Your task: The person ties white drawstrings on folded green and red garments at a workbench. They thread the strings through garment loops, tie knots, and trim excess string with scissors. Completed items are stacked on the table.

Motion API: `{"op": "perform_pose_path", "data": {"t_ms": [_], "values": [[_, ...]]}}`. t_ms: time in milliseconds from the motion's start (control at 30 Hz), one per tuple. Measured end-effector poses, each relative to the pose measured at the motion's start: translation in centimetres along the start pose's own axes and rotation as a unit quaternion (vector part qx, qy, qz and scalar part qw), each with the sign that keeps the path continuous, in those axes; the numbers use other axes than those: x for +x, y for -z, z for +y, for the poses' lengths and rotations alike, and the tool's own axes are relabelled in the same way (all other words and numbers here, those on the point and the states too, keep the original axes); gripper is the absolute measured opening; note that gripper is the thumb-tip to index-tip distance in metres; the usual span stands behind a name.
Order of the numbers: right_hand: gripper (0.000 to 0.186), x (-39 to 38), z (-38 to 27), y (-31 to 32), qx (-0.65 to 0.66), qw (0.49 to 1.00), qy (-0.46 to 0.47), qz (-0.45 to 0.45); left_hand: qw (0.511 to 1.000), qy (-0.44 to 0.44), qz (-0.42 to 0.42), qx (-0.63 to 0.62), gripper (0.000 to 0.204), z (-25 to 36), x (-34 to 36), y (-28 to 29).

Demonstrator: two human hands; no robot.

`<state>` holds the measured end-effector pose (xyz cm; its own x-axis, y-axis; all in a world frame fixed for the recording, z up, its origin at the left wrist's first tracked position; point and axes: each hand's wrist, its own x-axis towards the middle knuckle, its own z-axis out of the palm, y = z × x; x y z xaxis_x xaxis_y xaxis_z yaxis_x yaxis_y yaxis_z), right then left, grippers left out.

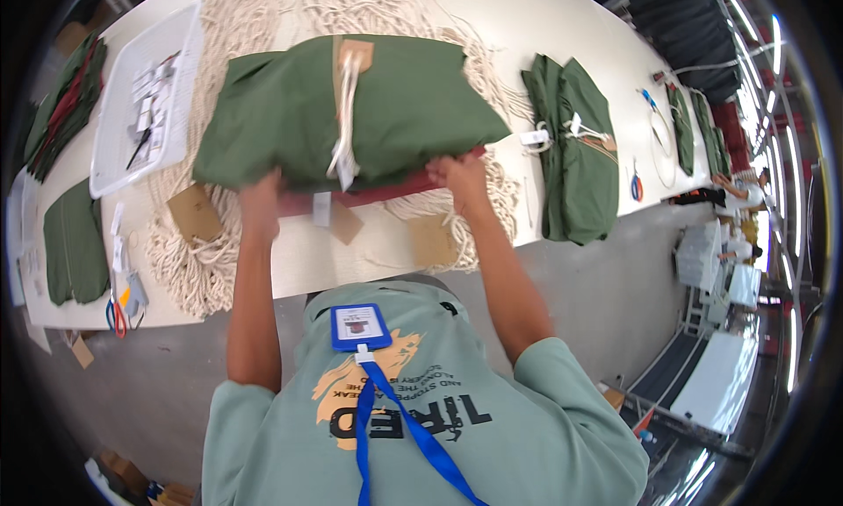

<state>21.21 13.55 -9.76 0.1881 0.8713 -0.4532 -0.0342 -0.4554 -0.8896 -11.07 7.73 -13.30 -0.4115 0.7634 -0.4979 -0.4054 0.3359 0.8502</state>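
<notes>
A wide green cloth piece, bag-like, lies across the table before me. A tan patch at its far edge carries white cords that run down its middle to a white tag. My right hand is closed on its near right edge, where dark red cloth shows underneath. At the near left edge is my left hand, smeared by motion, its fingers partly hidden by the cloth; it appears to grip that edge. Brown cardboard tags and a white label lie close to my hands.
Cream ropes heap under and around the cloth on the white table. To the left stand a white basket of small items, folded green cloth and scissors. Rightward lie another green bundle and more scissors.
</notes>
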Motion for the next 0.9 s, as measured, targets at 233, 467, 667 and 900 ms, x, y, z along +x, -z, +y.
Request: {"op": "perform_pose_path", "data": {"t_ms": [233,467,667,900], "values": [[0.026,1.1,2.4,7.4,0.069,0.979,0.064,0.183,0.99,0.071,-0.027,-0.122,0.042,-5.0,-2.8,4.7],[0.047,5.1,-3.0,5.3,-0.011,0.973,-0.032,0.228,0.986,0.12,-0.008,-0.119,0.065,-1.7,0.2,4.3],[0.029,6.0,-9.6,1.7,0.112,0.979,0.162,-0.05,0.967,0.16,-0.003,-0.195,0.05,-2.1,2.7,5.4],[0.061,9.6,-3.7,4.8,-0.075,0.958,0.105,0.255,0.955,0.166,0.0,-0.246,0.033,-2.7,4.3,7.2]]}}
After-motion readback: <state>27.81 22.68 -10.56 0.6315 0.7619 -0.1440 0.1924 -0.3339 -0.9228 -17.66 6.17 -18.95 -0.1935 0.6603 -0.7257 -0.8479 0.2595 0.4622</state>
